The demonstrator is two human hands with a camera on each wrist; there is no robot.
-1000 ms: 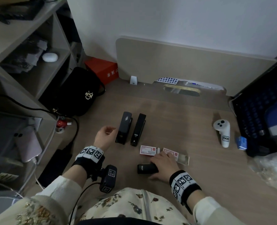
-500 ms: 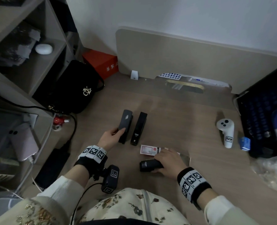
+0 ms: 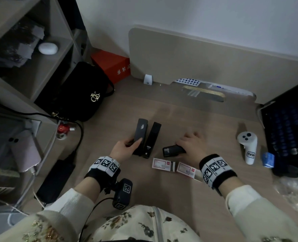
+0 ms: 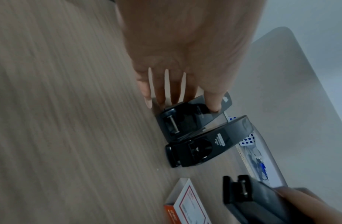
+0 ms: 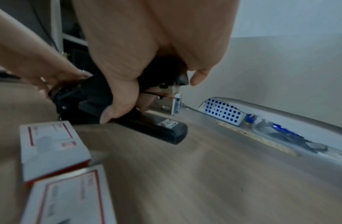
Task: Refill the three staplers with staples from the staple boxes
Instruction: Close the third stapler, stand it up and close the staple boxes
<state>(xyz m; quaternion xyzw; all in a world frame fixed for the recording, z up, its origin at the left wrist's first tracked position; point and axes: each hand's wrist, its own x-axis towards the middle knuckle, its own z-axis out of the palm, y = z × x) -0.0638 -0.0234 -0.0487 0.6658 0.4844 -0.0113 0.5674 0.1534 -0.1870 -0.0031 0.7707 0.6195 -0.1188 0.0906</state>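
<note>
While a second ago the right hand [image 3: 191, 147] lay low on the desk [image 3: 188, 119] over the third stapler [image 3: 173, 151], just in front of the two staple boxes, it has now carried that stapler up past them — the first staple box [image 3: 163, 165] and the second staple box [image 3: 186, 170] now lie nearer the person than the hand does. Its fingers are curled round the stapler's body, which the right wrist view shows tilted with its nose toward the desk. The left hand [image 3: 125, 148] has meanwhile closed on the left stapler [image 3: 140, 136], thumb on top and fingers at its near end; the middle stapler [image 3: 151, 139] stands untouched, touching or just beside it. All three staplers look shut and both boxes unopened, so the refilling proper has probably not begun — the person seems to be gathering staplers, and opening one likely comes next.
</note>
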